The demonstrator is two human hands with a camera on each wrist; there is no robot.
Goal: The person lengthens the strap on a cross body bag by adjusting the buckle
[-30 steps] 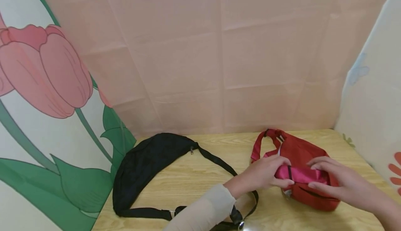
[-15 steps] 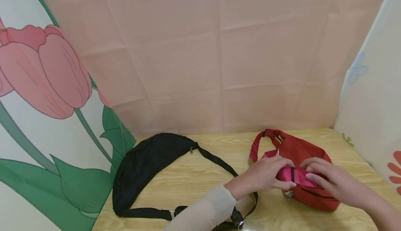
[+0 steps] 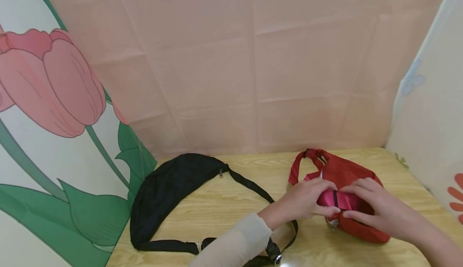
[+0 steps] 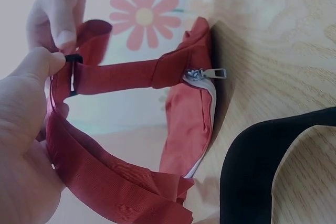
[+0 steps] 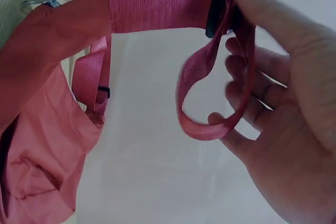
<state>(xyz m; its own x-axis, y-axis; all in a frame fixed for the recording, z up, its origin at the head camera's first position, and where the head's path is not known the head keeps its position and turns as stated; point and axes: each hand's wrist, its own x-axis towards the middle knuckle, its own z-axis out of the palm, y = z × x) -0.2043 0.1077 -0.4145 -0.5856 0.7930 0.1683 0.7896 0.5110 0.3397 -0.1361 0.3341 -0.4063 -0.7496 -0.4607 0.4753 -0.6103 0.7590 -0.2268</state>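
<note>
A red bag (image 3: 347,170) lies at the right of the table in the head view, its pinkish-red strap (image 3: 349,202) raised in front of it. My left hand (image 3: 305,198) grips the strap just beside a black slider buckle (image 3: 335,200). On the other side of that buckle, my right hand (image 3: 381,208) pinches the strap between thumb and fingers. In the left wrist view, the left thumb rests at the buckle (image 4: 73,74). A loose loop of strap (image 5: 202,129) hangs against the right fingers in the right wrist view. A zipper pull (image 4: 212,73) shows on the bag.
A black crescent-shaped bag (image 3: 177,190) lies on the left of the wooden table (image 3: 213,210). Its black strap (image 3: 253,184) curves toward the left forearm, which hides part of it. A pink cloth wall (image 3: 217,66) stands behind, with patterned walls at both sides.
My right hand has slid left along the strap, closer to the buckle and to my left hand. The left hand has barely moved. The black bag stays put.
</note>
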